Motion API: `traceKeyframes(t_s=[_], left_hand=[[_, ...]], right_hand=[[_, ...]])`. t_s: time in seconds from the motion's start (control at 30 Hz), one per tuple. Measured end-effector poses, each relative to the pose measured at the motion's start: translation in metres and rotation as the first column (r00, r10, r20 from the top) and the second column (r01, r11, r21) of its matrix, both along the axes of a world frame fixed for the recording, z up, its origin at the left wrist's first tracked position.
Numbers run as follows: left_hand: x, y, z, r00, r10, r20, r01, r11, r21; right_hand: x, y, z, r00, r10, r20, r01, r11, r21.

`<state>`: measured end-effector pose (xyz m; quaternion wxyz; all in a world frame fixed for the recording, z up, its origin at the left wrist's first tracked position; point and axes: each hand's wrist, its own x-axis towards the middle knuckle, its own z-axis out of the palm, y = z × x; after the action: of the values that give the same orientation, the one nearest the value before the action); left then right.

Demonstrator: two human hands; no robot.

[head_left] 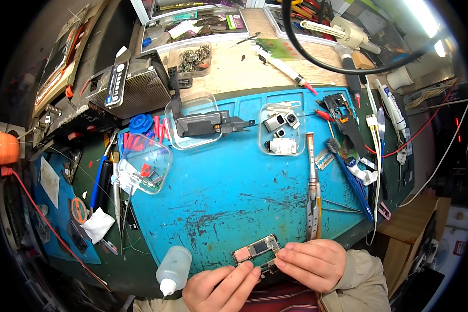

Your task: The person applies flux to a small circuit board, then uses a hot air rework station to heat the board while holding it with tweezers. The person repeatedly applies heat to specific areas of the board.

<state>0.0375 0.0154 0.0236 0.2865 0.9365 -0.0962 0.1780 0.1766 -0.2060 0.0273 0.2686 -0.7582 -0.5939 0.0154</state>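
Note:
At the near edge of the blue work mat [213,192], I hold a small phone circuit board [256,250] between both hands. It has dark chips, a copper-coloured patch and silvery metal parts. My left hand [221,287] is closed, its fingertips at the board's near left edge. On the right end, my right hand [313,264] is closed, with thumb and fingers pinching the board. The fingers cover part of the near edge. Just left of my left hand, a translucent squeeze bottle [174,266] with a white tip lies tilted.
Beyond the hands are a clear tray of camera modules [282,128], a tray bearing a black phone part [205,125], and a tray of small parts [146,169]. Tweezers [311,197] and a blue brush [351,182] lie right. A black magnifier ring [343,69] hangs at upper right.

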Motion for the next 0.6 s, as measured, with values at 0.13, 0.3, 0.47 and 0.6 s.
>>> traceKeyframes(t_s=[0.13,0.3,0.47,0.6], left_hand=[[0.003,0.000,-0.002,1.000,0.019,0.015,-0.018,0.997,-0.078],[0.002,-0.001,-0.005,0.999,0.014,0.037,-0.010,0.996,-0.091],[0.002,-0.001,-0.004,0.999,0.022,0.036,-0.018,0.995,-0.096],[-0.002,-0.002,-0.010,1.000,0.016,-0.003,-0.016,0.999,-0.046]], right_hand=[[0.001,0.000,0.001,0.999,0.018,0.027,-0.018,0.999,-0.029],[0.000,-0.002,-0.001,0.999,0.015,0.033,-0.014,1.000,-0.028],[-0.002,-0.002,-0.001,1.000,-0.005,0.019,0.005,1.000,-0.015],[-0.003,-0.002,-0.002,1.000,-0.021,0.000,0.021,1.000,-0.002]])
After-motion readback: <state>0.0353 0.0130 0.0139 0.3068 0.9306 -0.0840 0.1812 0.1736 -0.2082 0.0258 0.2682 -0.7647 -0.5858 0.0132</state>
